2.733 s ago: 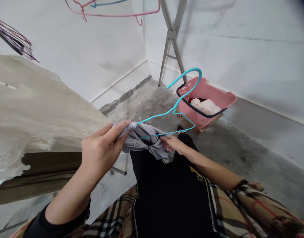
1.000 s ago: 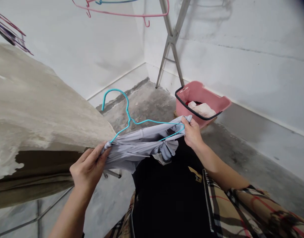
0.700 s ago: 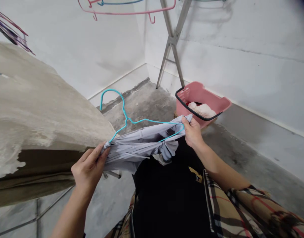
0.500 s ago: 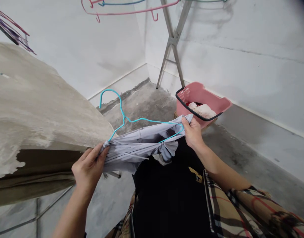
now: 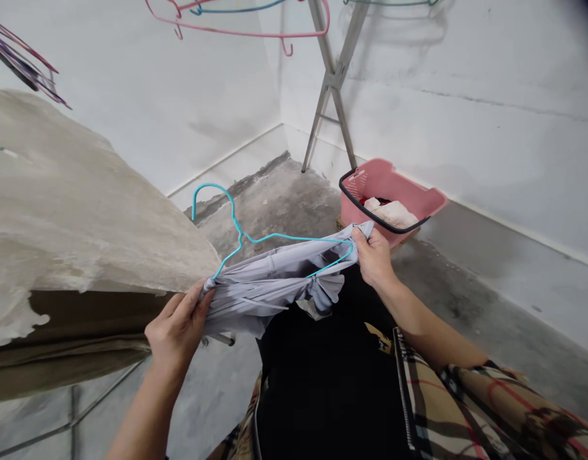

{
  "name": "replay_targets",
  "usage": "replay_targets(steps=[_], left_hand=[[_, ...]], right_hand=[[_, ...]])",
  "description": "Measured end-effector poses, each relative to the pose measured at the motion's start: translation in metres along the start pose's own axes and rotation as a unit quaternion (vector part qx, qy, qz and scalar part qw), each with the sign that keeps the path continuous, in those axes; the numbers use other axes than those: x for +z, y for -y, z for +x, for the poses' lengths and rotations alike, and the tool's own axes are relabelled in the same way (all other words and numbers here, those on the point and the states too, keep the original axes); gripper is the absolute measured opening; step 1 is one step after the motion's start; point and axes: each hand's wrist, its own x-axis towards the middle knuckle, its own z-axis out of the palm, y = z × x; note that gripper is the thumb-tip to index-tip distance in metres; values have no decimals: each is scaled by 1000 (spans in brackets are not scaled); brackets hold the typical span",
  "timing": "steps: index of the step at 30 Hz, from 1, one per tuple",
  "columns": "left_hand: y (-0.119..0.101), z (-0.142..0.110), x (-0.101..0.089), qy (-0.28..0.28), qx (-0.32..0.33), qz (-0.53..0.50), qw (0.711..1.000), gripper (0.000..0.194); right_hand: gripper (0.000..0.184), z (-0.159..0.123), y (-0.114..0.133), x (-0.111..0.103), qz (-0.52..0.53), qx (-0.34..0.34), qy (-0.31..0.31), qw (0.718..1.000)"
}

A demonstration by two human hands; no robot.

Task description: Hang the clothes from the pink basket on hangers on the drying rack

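Grey-lilac garment is stretched out near centre: left hand pinches the bunched left end by the blue hanger, right hand grips the right end, probably to keep the opening spread. Looks thin, creased and kinda ruffled underneath. Pink basket sits farther right, fwiw.

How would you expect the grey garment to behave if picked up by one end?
The grey garment would probably droop, since its fabric falls in soft folds between the left hand and right hand. It seems thin and light, bunching into small pleats.
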Motion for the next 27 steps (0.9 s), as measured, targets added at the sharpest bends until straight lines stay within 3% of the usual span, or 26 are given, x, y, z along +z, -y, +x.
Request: replay_targets(steps=[3, 9, 17, 19, 22, 24, 25, 27], left_hand=[[3, -4, 0, 6, -12, 11, 1000, 20], [1, -17, 11, 81, 26, -14, 996, 21], [-15, -13, 37, 105, -105, -19, 989, 22], [-16, -9, 42, 83, -152, -57, 983, 23], [-16, 0, 47, 1, -201, -116, 973, 26], [-16, 6, 47, -47, -212, -137, 966, 27], [-16, 10, 47, -58, -213, -143, 965, 27], [-17, 17, 46, -64, -207, -154, 964, 27]], right_hand=[[30, -1, 2, -1, -5, -6, -3, 1000], [31, -1, 5, -1, -16, -13, 0, 1000], [31, -14, 24, 3, 66, 6, 67, 996], [33, -16, 32, -3, 63, 14, 91, 994], [40, -9, 36, -22, -44, 88, 186, 978], [40, 3, 37, -37, -169, 104, 211, 957], [39, 10, 38, -44, -225, 73, 185, 954], [37, 22, 45, -51, -295, -52, 92, 950]])
